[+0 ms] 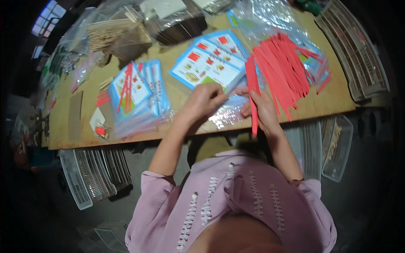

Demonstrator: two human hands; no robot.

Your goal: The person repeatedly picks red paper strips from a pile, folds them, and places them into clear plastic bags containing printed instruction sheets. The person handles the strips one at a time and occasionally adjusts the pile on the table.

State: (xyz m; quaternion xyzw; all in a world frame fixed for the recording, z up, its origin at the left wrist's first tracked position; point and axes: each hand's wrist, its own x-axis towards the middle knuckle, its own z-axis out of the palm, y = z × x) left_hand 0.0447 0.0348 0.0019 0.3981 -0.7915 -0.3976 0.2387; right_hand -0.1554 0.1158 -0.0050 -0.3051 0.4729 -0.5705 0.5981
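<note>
In the middle of the table's near side my left hand [206,99] is closed with its fingers curled; whether it pinches anything is hidden. It is beside a clear plastic bag [230,114] and just below a stack of printed cards with blue borders [206,63]. My right hand [265,107] grips a long red strip [252,80], held nearly upright. Right of that hand, many loose red strips [282,69] are fanned in a pile. More bagged cards [130,90] sit on the left, with red strips lying on top of them.
Bundles of thin wooden sticks [109,33] and a stack of dark brown pieces [179,29] stand at the back. Clear plastic bags [270,19] lie at the far right. Plastic crates [95,177] stand below the table, and another crate [354,46] stands off its right edge.
</note>
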